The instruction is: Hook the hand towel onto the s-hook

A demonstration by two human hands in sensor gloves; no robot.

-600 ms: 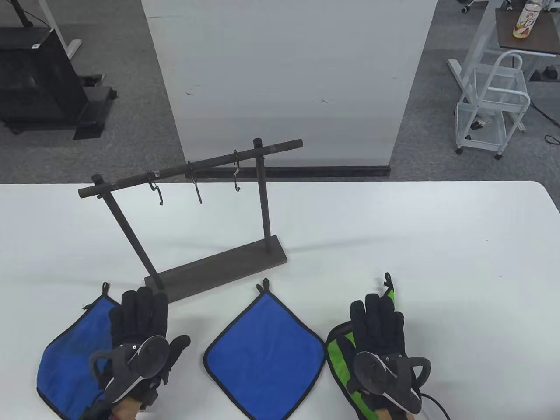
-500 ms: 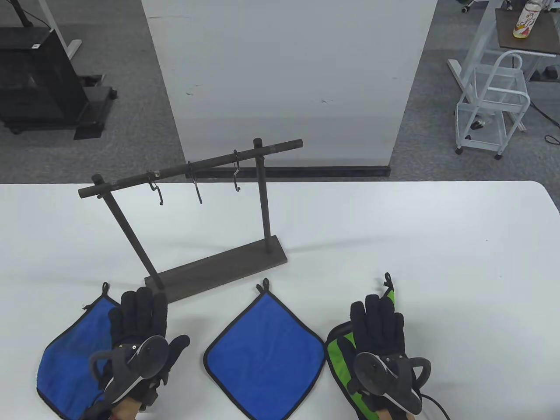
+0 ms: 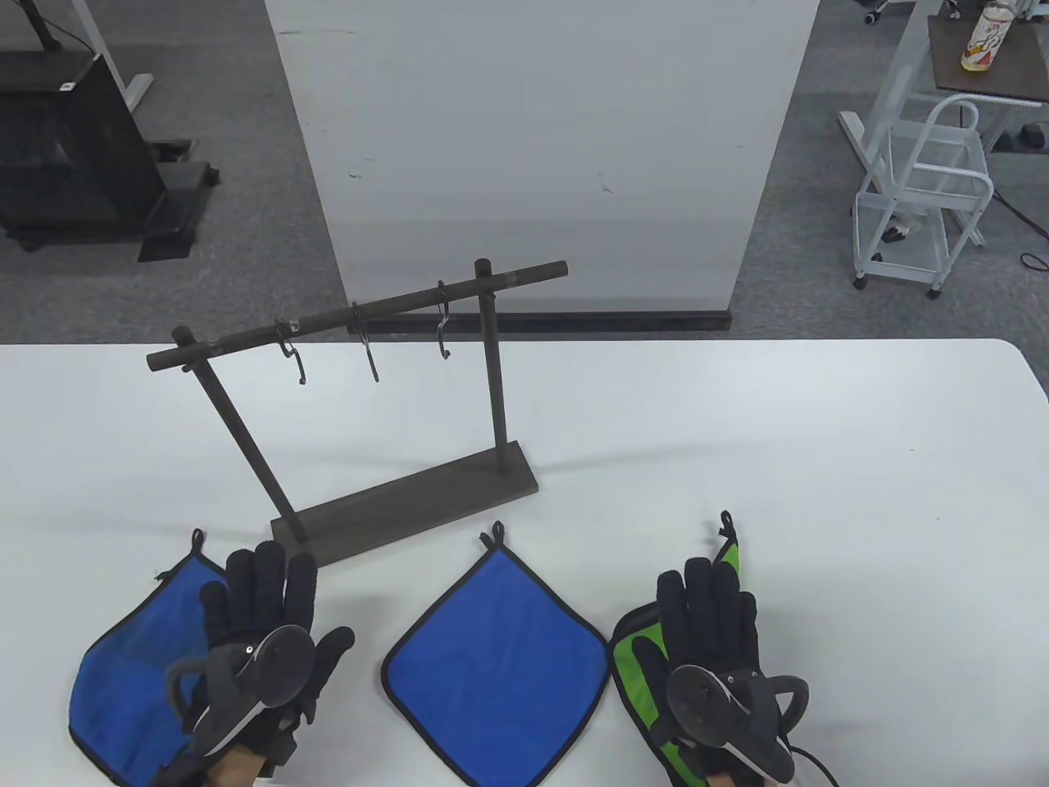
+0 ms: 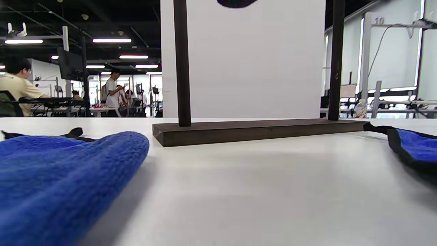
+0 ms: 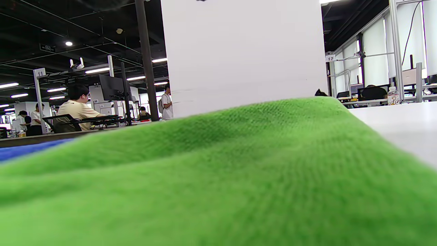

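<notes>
A dark rack stands on the white table with three s-hooks hanging from its top bar. Three hand towels lie at the front edge. My left hand rests flat, fingers extended, on the left blue towel, which also shows in the left wrist view. The middle blue towel lies untouched, its loop pointing at the rack. My right hand rests flat on the green towel, which fills the right wrist view. Its loop sticks out past my fingertips.
The rack's base lies just beyond the left blue towel. A large white panel stands behind the table. The table runs bare to the right. A white cart stands on the floor far right.
Both hands have slid slightly toward the front edge. The towels and the rack have not moved.
</notes>
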